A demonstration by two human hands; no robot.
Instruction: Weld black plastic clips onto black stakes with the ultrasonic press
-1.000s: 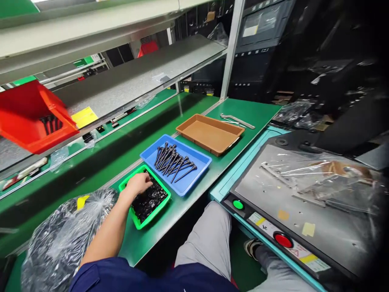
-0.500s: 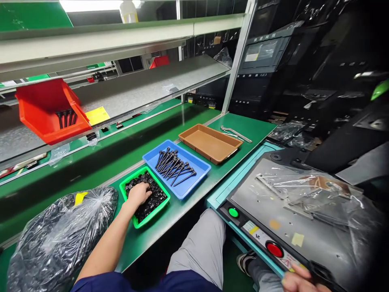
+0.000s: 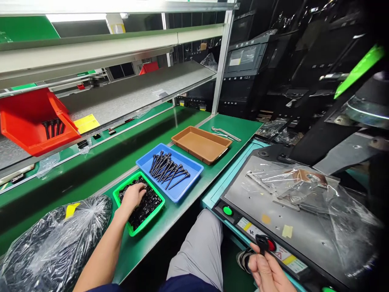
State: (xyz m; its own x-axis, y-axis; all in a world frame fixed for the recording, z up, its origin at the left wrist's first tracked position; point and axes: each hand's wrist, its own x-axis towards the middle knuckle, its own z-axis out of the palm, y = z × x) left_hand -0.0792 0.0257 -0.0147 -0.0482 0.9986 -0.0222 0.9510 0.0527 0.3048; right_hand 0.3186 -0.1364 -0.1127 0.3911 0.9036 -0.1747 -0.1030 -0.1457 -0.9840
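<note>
My left hand (image 3: 133, 199) reaches into a green tray (image 3: 133, 234) filled with small black plastic parts (image 3: 151, 202). Its fingers are bent together over the parts, and the fingertips are partly hidden. In my right hand (image 3: 267, 271), low on the right, a black part with a wide head (image 3: 261, 241) is pinched between thumb and fingers, in front of a red button. Beside the green tray a blue tray (image 3: 179, 196) holds several black rods with thick heads (image 3: 167, 168).
A brown tray (image 3: 199, 147) stands behind the blue one, near a wrench (image 3: 227, 133). A plastic bag (image 3: 60, 243) lies at left, below a red bin (image 3: 39, 117) on the shelf. At right is a machine with a metal plate (image 3: 243, 182) and a green button (image 3: 227, 210).
My right hand has come up and left from the bottom edge, and the black part in it now shows clearly. My left hand stays in the green tray. The view has shifted slightly right.
</note>
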